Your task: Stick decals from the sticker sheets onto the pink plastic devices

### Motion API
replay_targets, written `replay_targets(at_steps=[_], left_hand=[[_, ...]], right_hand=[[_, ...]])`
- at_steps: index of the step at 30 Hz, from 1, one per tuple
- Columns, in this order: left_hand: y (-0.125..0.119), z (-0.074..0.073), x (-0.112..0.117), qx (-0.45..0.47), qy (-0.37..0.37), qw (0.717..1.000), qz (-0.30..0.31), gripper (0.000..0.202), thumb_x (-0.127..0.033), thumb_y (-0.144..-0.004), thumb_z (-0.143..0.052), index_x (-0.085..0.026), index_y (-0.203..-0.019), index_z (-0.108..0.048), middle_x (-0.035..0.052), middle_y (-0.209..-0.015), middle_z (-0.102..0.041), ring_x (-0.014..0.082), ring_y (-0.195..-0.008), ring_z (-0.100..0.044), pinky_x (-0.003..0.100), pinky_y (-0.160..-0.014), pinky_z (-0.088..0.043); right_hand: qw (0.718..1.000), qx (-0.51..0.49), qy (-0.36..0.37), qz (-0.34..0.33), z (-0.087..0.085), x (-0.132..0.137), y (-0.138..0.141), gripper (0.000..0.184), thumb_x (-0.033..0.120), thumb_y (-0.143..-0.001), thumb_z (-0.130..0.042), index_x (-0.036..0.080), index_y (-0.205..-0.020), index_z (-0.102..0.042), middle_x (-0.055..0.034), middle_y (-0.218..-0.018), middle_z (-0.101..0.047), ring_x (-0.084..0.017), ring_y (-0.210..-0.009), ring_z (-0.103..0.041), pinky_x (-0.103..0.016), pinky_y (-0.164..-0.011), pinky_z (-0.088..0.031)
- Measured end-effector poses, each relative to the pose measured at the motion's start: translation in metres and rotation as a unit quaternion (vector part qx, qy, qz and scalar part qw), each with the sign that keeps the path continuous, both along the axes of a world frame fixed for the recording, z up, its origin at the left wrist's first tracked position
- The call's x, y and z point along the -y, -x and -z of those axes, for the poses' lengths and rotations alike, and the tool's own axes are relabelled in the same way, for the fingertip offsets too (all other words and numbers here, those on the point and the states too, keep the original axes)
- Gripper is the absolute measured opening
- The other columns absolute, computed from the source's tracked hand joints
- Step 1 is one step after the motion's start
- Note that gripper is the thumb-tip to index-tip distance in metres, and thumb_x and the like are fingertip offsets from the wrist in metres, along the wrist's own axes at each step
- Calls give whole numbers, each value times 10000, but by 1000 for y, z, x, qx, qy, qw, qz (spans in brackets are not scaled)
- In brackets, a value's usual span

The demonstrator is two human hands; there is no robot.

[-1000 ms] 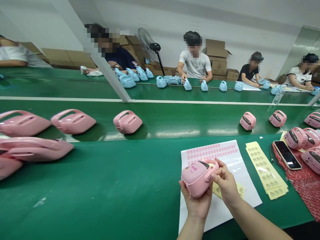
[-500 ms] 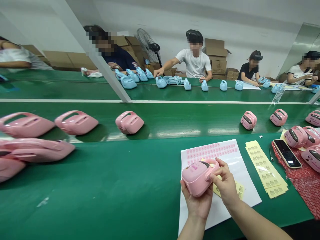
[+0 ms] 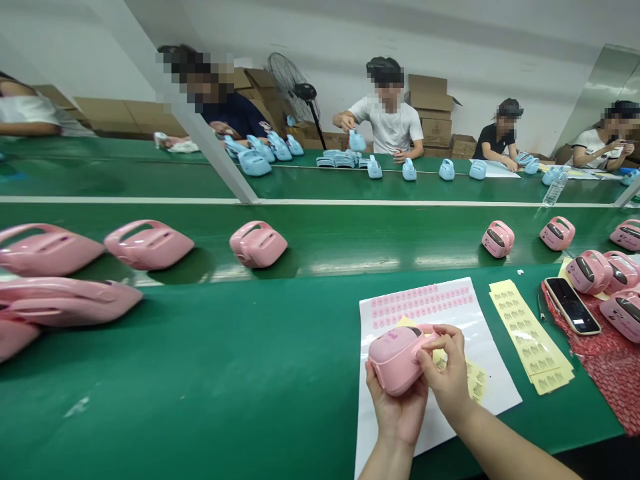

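A pink handled case [image 3: 395,365] is held just above the table [image 3: 225,393], over the left part of a white sheet [image 3: 500,393], tilted with its printed face upward. The left hand [image 3: 399,408] grasps it from below, palm under the body, though some fingers are hidden behind it. The right hand [image 3: 447,373] pinches the handle at its right end between thumb and fingers.

The white sheet stretches from near the table's far edge to its near edge, with rows of small pink stickers [image 3: 420,303] along its top. A yellow sticker sheet [image 3: 477,382] lies on it, partly covered by the case and the right hand. Just beside the white sheet's right edge, overlapping yellow strips [image 3: 531,340] with printed marks run from near the far edge towards the near one. Further right, a phone [image 3: 573,305] rests on red bubble wrap [image 3: 603,373], with a cluster of pink cases [image 3: 591,272] near the table's far edge. More pink cases [image 3: 75,301] sit at the table's left end.

Beyond the far edge, a green conveyor [image 3: 380,233] carries spaced pink cases [image 3: 259,244]. Across it, blue cases [image 3: 409,169] line a far counter [image 3: 300,189]. Behind that counter, a co-worker in a white T-shirt [image 3: 397,127] lifts a blue case by its handle; a fan [image 3: 295,83] and cardboard boxes [image 3: 435,123] stand by the wall.
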State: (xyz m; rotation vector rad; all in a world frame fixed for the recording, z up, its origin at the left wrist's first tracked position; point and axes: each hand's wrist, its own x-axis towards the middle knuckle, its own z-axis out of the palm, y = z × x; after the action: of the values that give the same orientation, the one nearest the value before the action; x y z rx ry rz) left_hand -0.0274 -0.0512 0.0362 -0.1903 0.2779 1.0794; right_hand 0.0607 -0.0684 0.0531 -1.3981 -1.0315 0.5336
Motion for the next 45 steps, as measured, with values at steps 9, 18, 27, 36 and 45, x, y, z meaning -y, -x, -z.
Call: replay_targets(at_steps=[9, 18, 27, 36, 45], left_hand=[[7, 8, 1, -13, -80, 997, -7, 475, -440, -790, -486, -265, -1231, -469, 89, -1120, -635, 241, -1021, -593, 354, -868, -469], [42, 6, -4, -147, -85, 985, -41, 375, -386, -743, -605, -335, -1112, -565, 27, -1010, -687, 243, -932, -624, 366, -780, -508], [48, -11, -4, -577, -318, 750, -62, 870, -304, -342, -840, -245, -1144, -507, 85, -1166, -555, 351, -1024, -544, 399, -776, -501], [55, -2, -16, -638, -602, 479, 36, 809, -273, -569, -752, -287, -1259, -329, 123, -1322, -425, 334, -1222, -395, 486, -947, -390], [50, -6, -13, -645, -604, 468, 24, 784, -363, -568, -743, -263, -1244, -358, 133, -1327, -431, 341, -1219, -401, 503, -941, -401]], right_hand=[[998, -12, 50, -20, 24, -31, -22, 308, 324, -825, -424, 218, -1112, -463, -90, -1081, -537, -198, -932, -533, -364, -811, -452], [975, 174, 138, -16, 24, -123, -83, 184, 92, -664, -581, 199, -798, -648, -87, -934, -538, -254, -987, -488, -422, -906, -351], [983, 105, 115, -97, -4, -90, -66, 107, 183, -741, -549, 194, -635, -557, -43, -919, -538, -191, -978, -518, -348, -860, -402], [935, -36, 151, -318, -56, -17, -41, 85, 238, -652, -654, 189, -611, -598, -40, -940, -457, -197, -993, -498, -345, -864, -411], [951, 41, 137, -275, -55, -7, -37, 101, 132, -675, -616, 192, -609, -569, -33, -938, -449, -198, -1003, -483, -382, -909, -390]])
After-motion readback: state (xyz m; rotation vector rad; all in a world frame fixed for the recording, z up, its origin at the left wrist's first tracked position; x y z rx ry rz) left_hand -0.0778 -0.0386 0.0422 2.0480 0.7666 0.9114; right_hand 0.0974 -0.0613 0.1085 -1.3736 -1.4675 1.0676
